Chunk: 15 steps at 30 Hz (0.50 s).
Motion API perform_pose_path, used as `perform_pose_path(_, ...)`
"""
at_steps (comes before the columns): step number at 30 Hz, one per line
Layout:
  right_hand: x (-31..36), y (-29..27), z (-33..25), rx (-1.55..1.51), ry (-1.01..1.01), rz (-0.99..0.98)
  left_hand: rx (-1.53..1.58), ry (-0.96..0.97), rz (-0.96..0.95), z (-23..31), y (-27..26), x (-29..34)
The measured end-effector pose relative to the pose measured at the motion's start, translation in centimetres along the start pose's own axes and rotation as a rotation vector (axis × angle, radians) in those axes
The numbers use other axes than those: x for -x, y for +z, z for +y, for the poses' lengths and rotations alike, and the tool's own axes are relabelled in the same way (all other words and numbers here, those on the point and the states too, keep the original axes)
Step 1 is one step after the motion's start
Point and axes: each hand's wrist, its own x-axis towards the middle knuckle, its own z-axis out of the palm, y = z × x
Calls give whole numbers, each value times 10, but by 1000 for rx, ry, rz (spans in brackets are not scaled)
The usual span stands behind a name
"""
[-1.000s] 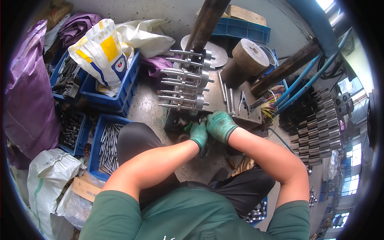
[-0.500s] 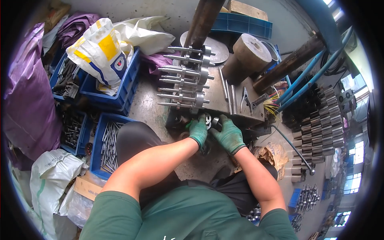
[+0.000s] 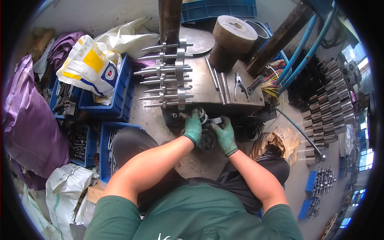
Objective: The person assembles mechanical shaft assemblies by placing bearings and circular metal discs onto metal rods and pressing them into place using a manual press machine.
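Note:
In a green glove, my left hand closes round a round metal part with holes in its face, just below the front edge of the steel bench. My right hand, gloved the same, pinches a short shiny metal ring close beside that part. I cannot tell whether the two pieces touch. Several metal shafts with round collars lie in a row along the bench's left side. Under my hands sits a dark round piece, partly in shadow.
Pliers and metal rods lie on the bench before a thick steel cylinder. Blue crates stand at left, one under a white-and-yellow sack. A torn brown paper bag and stacked metal tubes are at right.
My view has shifted, so the bench appears farther left and higher. The ring in my right hand has turned to show its side, and both hands stay close together below the bench edge.

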Motion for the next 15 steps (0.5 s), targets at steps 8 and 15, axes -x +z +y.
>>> perform_pose_path(8,8,8,-27,-106,88,-82,-48,95,94,-8,3,-8)
perform_pose_path(15,10,11,-39,37,91,-1,-95,54,127,-4,4,-13)
